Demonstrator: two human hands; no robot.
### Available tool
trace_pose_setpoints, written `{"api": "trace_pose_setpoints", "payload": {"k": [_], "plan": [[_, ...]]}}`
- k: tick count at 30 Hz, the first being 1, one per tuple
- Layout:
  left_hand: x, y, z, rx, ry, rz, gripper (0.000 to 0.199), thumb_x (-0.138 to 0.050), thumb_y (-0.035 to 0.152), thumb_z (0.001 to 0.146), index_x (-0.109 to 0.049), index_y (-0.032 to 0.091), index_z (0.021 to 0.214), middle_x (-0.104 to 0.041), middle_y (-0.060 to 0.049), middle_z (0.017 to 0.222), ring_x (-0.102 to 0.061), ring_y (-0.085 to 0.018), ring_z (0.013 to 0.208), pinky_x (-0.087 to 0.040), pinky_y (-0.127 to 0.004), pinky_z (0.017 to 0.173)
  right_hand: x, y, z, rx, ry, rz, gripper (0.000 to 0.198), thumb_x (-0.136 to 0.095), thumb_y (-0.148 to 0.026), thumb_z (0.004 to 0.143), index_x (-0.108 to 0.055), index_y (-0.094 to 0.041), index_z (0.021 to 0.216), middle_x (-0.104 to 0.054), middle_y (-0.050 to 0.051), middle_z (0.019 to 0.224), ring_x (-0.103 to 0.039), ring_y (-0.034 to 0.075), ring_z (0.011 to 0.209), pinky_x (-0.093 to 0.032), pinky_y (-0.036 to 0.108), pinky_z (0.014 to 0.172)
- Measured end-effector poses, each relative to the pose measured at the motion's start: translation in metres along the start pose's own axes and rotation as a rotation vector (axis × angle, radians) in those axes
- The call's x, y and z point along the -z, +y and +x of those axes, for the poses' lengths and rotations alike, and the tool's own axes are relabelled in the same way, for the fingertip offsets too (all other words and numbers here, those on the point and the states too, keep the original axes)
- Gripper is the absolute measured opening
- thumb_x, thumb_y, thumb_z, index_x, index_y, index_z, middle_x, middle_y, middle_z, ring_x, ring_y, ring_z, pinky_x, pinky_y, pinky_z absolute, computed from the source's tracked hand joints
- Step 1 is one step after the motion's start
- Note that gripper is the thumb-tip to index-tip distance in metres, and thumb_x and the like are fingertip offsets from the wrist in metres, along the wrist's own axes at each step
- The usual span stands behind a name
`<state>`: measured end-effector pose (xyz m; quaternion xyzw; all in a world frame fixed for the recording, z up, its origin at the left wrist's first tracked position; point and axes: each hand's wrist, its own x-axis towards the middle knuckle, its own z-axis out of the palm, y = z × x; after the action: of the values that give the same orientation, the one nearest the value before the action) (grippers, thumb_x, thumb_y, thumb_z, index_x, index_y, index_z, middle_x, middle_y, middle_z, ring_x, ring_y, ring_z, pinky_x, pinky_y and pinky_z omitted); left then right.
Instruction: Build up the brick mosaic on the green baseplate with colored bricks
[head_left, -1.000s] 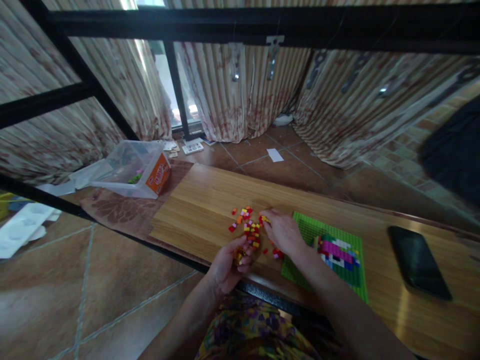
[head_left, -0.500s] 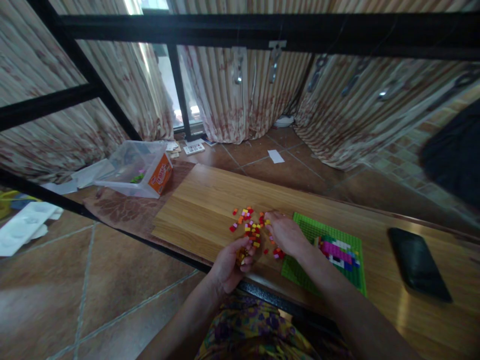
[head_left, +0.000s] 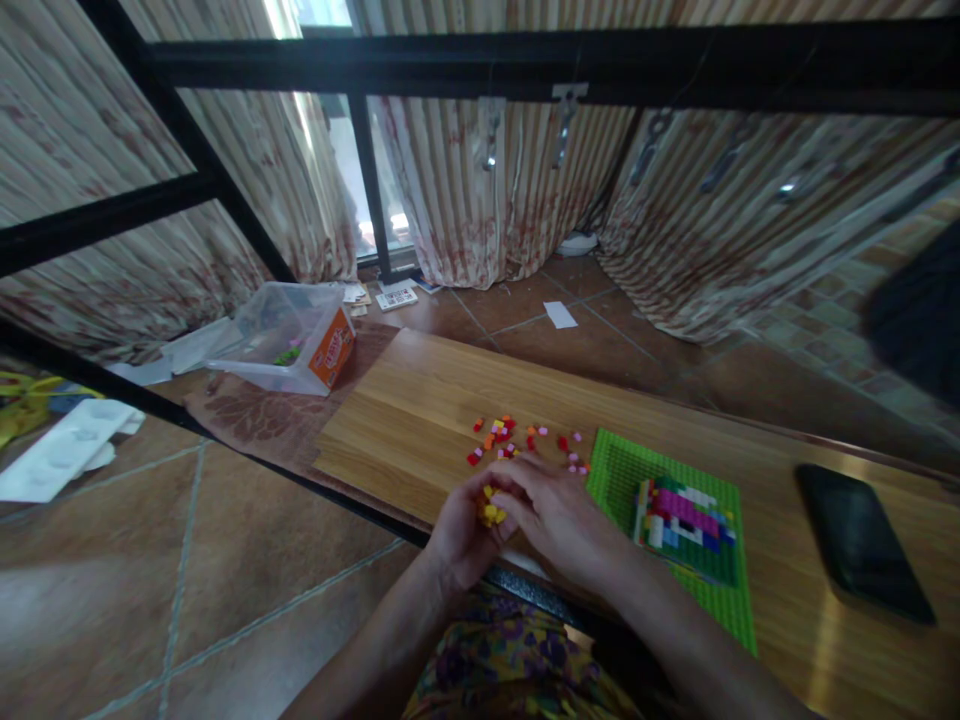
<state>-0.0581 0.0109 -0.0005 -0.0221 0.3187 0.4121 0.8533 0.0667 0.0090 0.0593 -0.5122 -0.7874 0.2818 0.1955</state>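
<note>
Small yellow toy bricks (head_left: 491, 510) lie in the cupped palm of my left hand (head_left: 457, 540), at the table's near edge. My right hand (head_left: 562, 515) reaches over it, fingers bent and drawn together against the left palm. Whatever is between those fingertips is hidden. Just beyond both hands, loose red, orange and pink bricks (head_left: 499, 432) are scattered on the wooden tabletop (head_left: 420, 400); the right hand covers some of that area. Right of my hands lies a green studded baseplate (head_left: 619, 465) bearing a multicoloured brick panel (head_left: 686, 515), partly behind my right forearm.
A black phone (head_left: 862, 540) lies on the table's right side. Left of the tabletop, a clear plastic bin (head_left: 281, 335) with an orange label holds some green and pink pieces. A dark metal rail (head_left: 525, 65) crosses above, before striped curtains (head_left: 465, 190).
My right hand has moved left from the loose bricks to my left palm. Fewer yellow bricks lie on the table, and more show in the left hand. The view has shifted slightly.
</note>
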Motion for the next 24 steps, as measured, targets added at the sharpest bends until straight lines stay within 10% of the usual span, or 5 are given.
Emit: {"api": "trace_pose_setpoints", "payload": {"k": [5, 11, 24], "plan": [[0.005, 0.007, -0.006, 0.034, 0.031, -0.035, 0.015, -0.051, 0.022, 0.083, -0.054, 0.011, 0.074, -0.055, -0.001, 0.065, -0.050, -0.003, 0.049, -0.042, -0.010, 0.041, -0.005, 0.030, 0.037, -0.030, 0.137, -0.122, 0.028, -0.037, -0.017, 0.092, -0.063, -0.023, 0.099, -0.063, 0.004, 0.096, -0.059, 0.014, 0.086, -0.041, 0.024, 0.077], [0.011, 0.017, -0.012, -0.002, 0.072, 0.023, 0.020, -0.053, 0.028, 0.082, -0.048, 0.014, 0.069, -0.046, 0.003, 0.062, -0.038, -0.001, 0.042, -0.027, -0.009, 0.033, -0.013, 0.066, 0.085, -0.022, -0.029, -0.367, 0.021, -0.047, -0.021, 0.088, -0.065, -0.021, 0.099, -0.060, 0.007, 0.102, -0.056, 0.016, 0.095, -0.039, 0.026, 0.084], [0.018, 0.021, -0.009, -0.062, 0.132, 0.167, 0.027, -0.063, 0.036, 0.075, -0.047, 0.014, 0.069, -0.044, 0.005, 0.060, -0.030, 0.000, 0.040, -0.017, -0.011, 0.033, -0.017, 0.081, 0.077, -0.062, 0.070, -0.235, 0.009, -0.060, -0.021, 0.078, -0.066, -0.021, 0.084, -0.064, 0.002, 0.090, -0.055, 0.016, 0.089, -0.039, 0.028, 0.080]]}}
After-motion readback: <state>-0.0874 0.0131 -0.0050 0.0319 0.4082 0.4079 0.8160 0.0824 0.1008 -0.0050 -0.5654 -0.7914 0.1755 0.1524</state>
